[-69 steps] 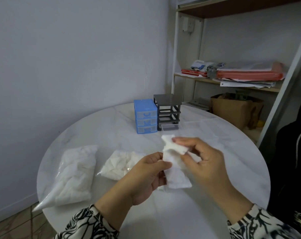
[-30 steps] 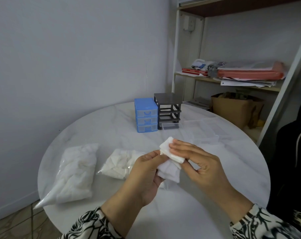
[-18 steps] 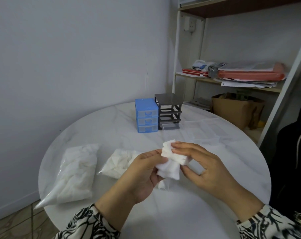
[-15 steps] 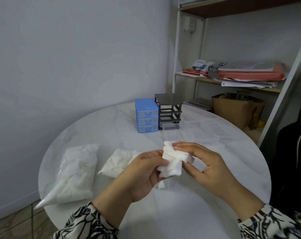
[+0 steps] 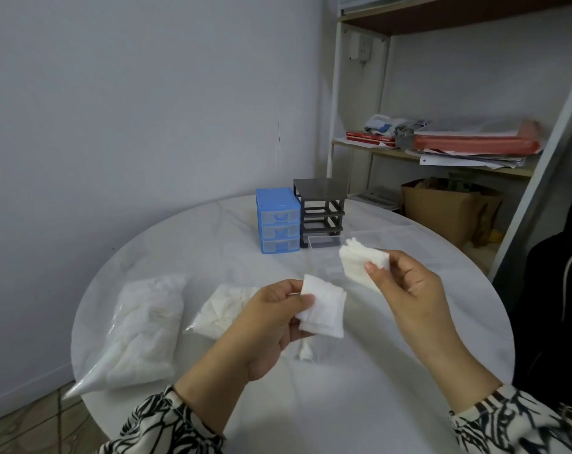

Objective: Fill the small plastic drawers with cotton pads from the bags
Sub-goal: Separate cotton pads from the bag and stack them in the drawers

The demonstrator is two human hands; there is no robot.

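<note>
fingers: left hand [image 5: 271, 317] pinches a small stack of cotton pads [image 5: 322, 311] between thumb and curled fingers; right hand [image 5: 406, 286] pinches a second clump of pads [image 5: 360, 262] by its right edge, thumb in front, other fingers curled behind
hands: I see them apart above the near-middle of the table [image 5: 360, 404], right one higher and farther
near drawer: clear drawer [image 5: 314, 350] on the table just under the left hand's stack, a few pads inside, outline hard to make out
far drawers: more clear drawers [image 5: 392, 244] lying on the table behind the right hand, near the grey frame; count unclear
blue unit [image 5: 278, 224]: far middle, three drawers in place
grey frame [image 5: 320, 213]: touching or just beside the blue unit on its right; upper slots open, bottom one unclear
bags: big bag of pads [image 5: 143, 329] at left edge of the table; smaller bag [image 5: 222, 311] between it and the left hand
background: shelf [image 5: 442, 152] with papers at far right, cardboard box [image 5: 448, 208] below it
</note>
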